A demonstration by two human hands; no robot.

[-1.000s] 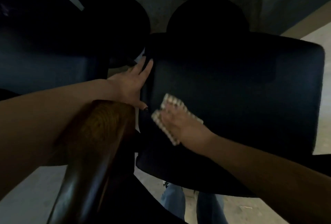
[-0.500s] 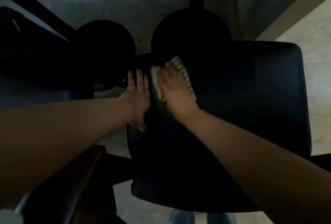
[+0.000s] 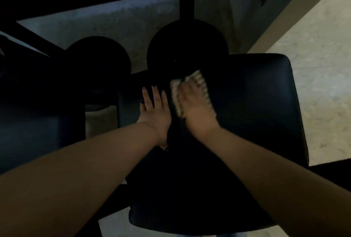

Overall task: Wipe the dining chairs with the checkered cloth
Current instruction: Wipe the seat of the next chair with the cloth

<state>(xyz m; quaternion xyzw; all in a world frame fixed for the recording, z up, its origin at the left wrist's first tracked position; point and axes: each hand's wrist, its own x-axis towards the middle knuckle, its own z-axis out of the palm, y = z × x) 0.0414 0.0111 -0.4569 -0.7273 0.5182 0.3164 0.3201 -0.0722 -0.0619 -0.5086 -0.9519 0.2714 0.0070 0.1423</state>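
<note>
The right hand (image 3: 197, 111) presses the checkered cloth (image 3: 177, 102) flat, fingers extended, on the dark chair seat (image 3: 256, 113) toward its 11 o'clock corner. The left hand (image 3: 154, 111), open, braces the seat's 9 o'clock edge, likely steadying it.

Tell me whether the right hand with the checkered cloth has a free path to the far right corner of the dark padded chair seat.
Probably yes: the right hand presses the checkered cloth on the dark padded chair seat, and nothing lies between.

Both my forearms bare, no sleeves. Dark polish on left hand (image 3: 154, 112) nails. Right hand (image 3: 195, 107) blurred.
</note>
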